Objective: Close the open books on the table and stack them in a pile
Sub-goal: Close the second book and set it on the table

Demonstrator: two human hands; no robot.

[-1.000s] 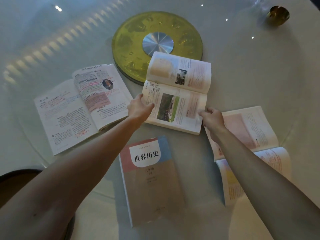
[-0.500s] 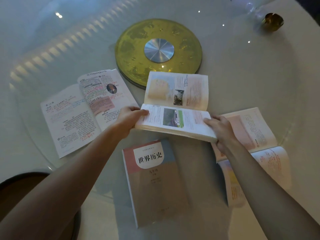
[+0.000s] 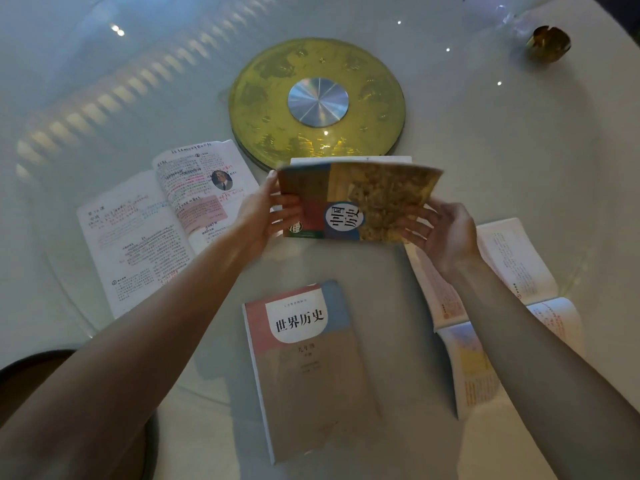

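Both grips grasp one book: the left hand (image 3: pixel 263 216) and right hand (image 3: pixel 440 233) hold a patterned-cover book (image 3: pixel 356 202) by its side edges, raised above the counter (image 3: pixel 485 150). Three more books lie there: one closed book (image 3: pixel 311 368) and two open, a left open book (image 3: pixel 162 220) and a right open book (image 3: pixel 512 271).

The middle book (image 3: pixel 358 202), previously lying open just in front of the gold disc (image 3: pixel 317 98), is now folded shut and lifted off the tabletop, cover facing the camera. The left hand (image 3: pixel 266 213) and right hand (image 3: pixel 440 233) have shifted from its page edges to its sides.
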